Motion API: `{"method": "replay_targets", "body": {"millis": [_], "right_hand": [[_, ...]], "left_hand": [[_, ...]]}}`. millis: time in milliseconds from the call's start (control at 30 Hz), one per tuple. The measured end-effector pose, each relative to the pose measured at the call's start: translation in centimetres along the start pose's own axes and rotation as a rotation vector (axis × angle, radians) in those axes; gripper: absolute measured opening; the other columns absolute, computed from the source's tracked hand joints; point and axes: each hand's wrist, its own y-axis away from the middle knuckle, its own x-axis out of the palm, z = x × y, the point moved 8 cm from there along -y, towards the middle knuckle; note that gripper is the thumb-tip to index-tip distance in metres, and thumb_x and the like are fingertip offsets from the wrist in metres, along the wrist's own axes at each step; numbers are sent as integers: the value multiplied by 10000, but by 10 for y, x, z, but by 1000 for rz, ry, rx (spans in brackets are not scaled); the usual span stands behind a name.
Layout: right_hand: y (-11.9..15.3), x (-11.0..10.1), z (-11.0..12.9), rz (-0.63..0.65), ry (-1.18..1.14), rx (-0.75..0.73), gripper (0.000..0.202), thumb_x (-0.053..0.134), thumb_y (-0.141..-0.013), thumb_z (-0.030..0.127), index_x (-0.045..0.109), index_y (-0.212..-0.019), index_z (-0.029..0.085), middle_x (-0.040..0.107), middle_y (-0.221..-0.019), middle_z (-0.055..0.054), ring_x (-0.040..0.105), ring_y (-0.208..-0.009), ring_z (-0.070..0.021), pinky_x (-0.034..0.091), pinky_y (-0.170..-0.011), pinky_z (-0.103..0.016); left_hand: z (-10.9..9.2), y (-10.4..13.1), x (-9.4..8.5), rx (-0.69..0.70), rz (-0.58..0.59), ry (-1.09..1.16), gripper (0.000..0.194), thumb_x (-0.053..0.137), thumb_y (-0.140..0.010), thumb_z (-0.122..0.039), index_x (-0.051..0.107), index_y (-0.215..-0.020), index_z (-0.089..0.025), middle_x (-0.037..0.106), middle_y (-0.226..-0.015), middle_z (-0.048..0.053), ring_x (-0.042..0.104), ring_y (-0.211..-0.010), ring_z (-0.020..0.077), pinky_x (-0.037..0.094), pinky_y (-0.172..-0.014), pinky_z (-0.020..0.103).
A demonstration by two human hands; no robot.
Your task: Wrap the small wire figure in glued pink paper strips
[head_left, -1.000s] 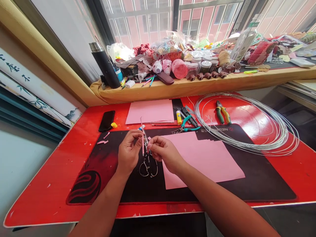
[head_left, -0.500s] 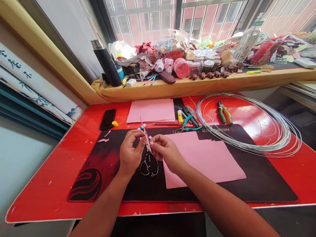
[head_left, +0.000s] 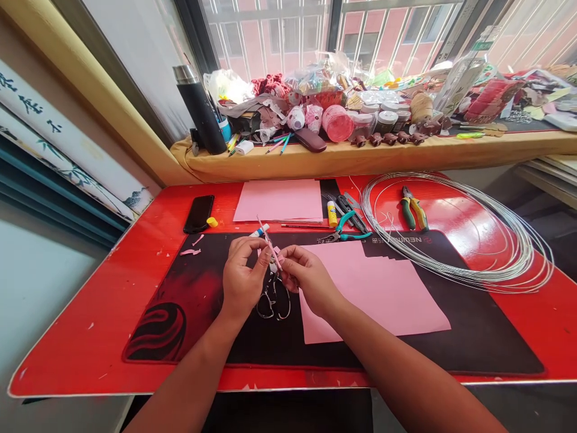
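Fingertips of my left hand (head_left: 243, 275) are pinched on a thin, stick-like pink paper strip (head_left: 273, 251), whose narrow end points up and away. My right hand (head_left: 310, 275) pinches the strip's lower end, where a small pink paper flap shows. What lies inside the strip, if anything, I cannot make out. Below the fingers, scissors (head_left: 273, 282) rest on the black mat (head_left: 202, 325) with their loop handles toward me; the hands hide their blades. Beside my right wrist lies a large pink paper sheet (head_left: 378, 294) with a stepped, cut upper edge.
Behind the hands are a white-and-blue tube (head_left: 259, 231), pink sheets (head_left: 279, 201), a glue stick (head_left: 332, 214) and teal pliers (head_left: 341, 231). A wire coil (head_left: 514, 264) and green-yellow pliers (head_left: 415, 210) lie right. At left are a phone (head_left: 199, 214) and pink scraps (head_left: 190, 252).
The pink strip has tilted slightly, its lower end shifting right, with both hands still pinching it. The whole view has shifted a little. The scissors stay on the mat.
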Motion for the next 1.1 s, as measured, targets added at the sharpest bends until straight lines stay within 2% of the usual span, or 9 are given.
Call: {"method": "replay_targets", "body": {"millis": [233, 467, 700, 1100], "right_hand": [[-1, -1, -3, -4, -6, 19, 302, 840, -753, 401, 642, -856, 198, 573, -621, 55, 441, -486, -80, 282, -472, -221], [-1, -3, -7, -25, -5, 47, 270, 833, -745, 355, 644, -864, 203, 598, -627, 48, 465, -468, -84, 300, -469, -223], [-2, -5, -9, -28, 4, 62, 304, 847, -747, 390, 662, -887, 194, 636, -658, 29, 509, -495, -93, 333, -495, -232], [-3, -6, -10, -24, -6, 54, 282, 846, -752, 390, 665, -853, 198, 622, -652, 31, 473, -483, -88, 297, -480, -243]], "left_hand": [[5, 3, 5, -78, 60, 52, 191, 667, -1001, -410, 717, -959, -231, 755, -1041, 63, 688, -1045, 250, 495, -989, 397], [10, 6, 5, -102, 16, 2, 191, 680, -976, -411, 711, -926, -229, 753, -1016, 66, 687, -1001, 261, 500, -947, 408], [16, 6, 6, -125, -12, -17, 175, 678, -968, -390, 724, -929, -227, 760, -995, 68, 690, -986, 266, 503, -929, 410], [21, 6, 9, -151, 4, -1, 183, 697, -962, -407, 736, -930, -230, 766, -976, 61, 691, -948, 260, 503, -899, 404]]}}
